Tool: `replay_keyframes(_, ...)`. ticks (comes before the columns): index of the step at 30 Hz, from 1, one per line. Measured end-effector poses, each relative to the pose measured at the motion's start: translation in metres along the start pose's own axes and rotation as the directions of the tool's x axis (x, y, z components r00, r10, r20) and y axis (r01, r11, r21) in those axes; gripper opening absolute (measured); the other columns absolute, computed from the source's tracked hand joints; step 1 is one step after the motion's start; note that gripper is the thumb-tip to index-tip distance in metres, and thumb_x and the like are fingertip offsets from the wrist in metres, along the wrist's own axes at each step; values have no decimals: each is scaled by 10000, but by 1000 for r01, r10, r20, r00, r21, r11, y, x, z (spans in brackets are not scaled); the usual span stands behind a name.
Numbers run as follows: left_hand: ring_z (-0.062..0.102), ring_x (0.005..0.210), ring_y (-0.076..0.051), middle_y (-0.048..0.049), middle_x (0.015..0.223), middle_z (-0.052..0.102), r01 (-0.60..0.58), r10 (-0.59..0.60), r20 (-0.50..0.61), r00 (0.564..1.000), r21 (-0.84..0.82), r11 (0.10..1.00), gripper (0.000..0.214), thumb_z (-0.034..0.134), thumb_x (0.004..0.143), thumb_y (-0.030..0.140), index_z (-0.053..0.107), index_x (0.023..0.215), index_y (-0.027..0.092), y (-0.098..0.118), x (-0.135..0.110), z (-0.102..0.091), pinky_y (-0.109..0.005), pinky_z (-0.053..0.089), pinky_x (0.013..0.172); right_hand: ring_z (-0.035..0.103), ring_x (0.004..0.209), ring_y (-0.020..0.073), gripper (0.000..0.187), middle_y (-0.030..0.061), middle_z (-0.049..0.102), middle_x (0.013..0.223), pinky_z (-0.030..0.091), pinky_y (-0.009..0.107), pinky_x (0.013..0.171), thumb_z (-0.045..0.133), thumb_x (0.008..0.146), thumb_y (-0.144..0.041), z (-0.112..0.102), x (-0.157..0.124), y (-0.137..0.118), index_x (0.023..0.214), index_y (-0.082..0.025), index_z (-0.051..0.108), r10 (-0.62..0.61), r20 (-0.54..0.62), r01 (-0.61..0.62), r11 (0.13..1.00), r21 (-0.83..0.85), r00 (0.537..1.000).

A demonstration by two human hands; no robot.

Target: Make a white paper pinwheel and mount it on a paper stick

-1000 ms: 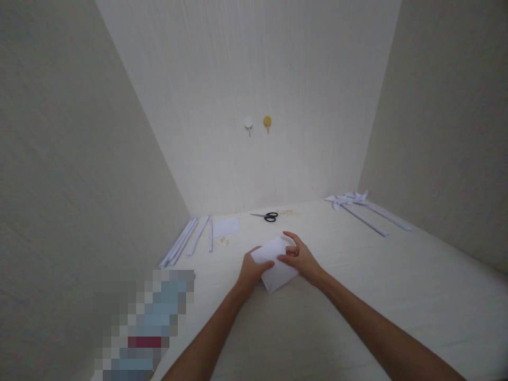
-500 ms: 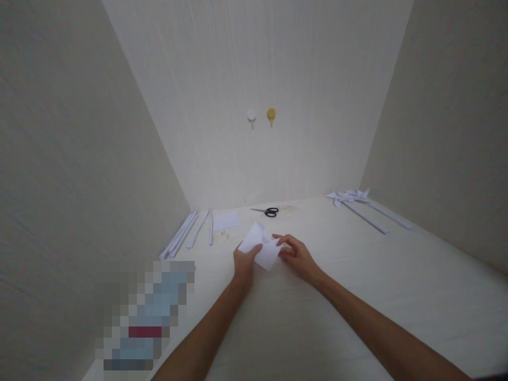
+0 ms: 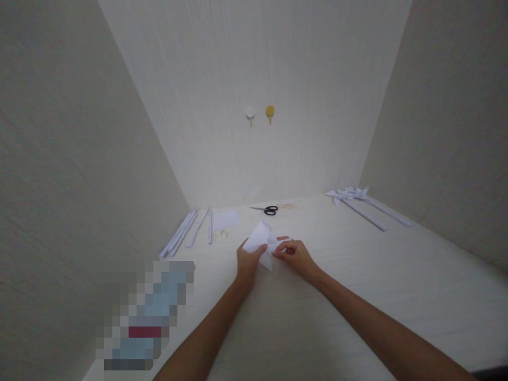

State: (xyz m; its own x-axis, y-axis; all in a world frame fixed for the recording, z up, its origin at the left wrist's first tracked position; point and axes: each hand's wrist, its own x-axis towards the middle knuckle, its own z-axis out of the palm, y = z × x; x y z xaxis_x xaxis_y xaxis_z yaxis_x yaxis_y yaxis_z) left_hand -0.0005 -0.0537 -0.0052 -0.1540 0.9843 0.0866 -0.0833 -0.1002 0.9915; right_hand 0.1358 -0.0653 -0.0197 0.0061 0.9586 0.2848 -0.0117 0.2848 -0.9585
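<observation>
A white sheet of paper, partly cut and bent into flaps, is held above the table. My left hand grips it from the left, thumb pressed on its face near the middle. At its right side, the fingers of my right hand are curled in and pinch a flap of the same paper. Just beyond the paper lie scissors with black handles, blades pointing left. A flat white paper square rests to the left of them.
Several rolled white paper sticks lie at the left. Paper pinwheels on sticks lie at the back right. Small pale bits are scattered near the square. A white hook and a yellow hook hang on the wall. A pixelated patch covers the lower left.
My right hand has moved slightly left and curled its fingers, bending the paper's right flap. My left thumb is a little further right, and the paper has shifted slightly.
</observation>
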Motion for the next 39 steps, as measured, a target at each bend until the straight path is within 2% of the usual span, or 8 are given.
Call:
replay_keyframes(4,575,592,-169,-56,674,659,-16,16,-2,1000,52,999,340,706,470,231,640,771,86,1,-1,1,-269,449,556,547,805,186,154,77,601,881,409,268,624,671,558,-312,-1,0,0,521,-165,641,28,-56,-31,998,-56,998)
replay_keyframes(8,562,566,-166,-55,645,653,-17,17,3,1000,94,995,314,715,453,250,647,712,87,3,-3,3,-265,436,531,533,827,189,204,56,608,779,381,275,698,641,603,-335,-1,-1,-2,486,-169,619,-3,-90,-4,997,-72,996)
replay_keyframes(15,542,532,-150,-43,606,638,-6,1,53,999,96,995,283,711,469,257,637,681,85,5,-5,4,-258,420,515,521,681,156,173,25,575,670,352,256,602,607,615,-274,-1,-2,-3,485,-160,605,-1,-71,-3,998,-65,998)
replay_keyframes(28,544,547,-150,-40,616,639,-60,46,91,995,155,986,263,689,506,251,645,707,86,4,-5,4,-245,414,510,496,589,130,213,-1,554,576,343,241,565,578,639,-289,-3,-1,-2,472,-156,559,4,-80,-14,993,-115,997)
replay_keyframes(34,545,536,-149,-35,599,635,-51,38,87,996,145,988,251,684,499,221,640,703,83,10,-9,6,-243,417,503,468,534,118,213,-13,533,530,321,236,526,582,629,-317,-2,-3,-3,496,-151,570,53,-89,-63,992,-112,995)
replay_keyframes(39,550,550,-150,-37,617,640,-88,69,112,991,168,982,264,680,510,241,639,721,86,8,-8,5,-247,422,517,442,505,111,215,-15,525,521,310,239,503,608,601,-340,-2,-3,-5,508,-151,568,105,-100,-113,990,-82,989)
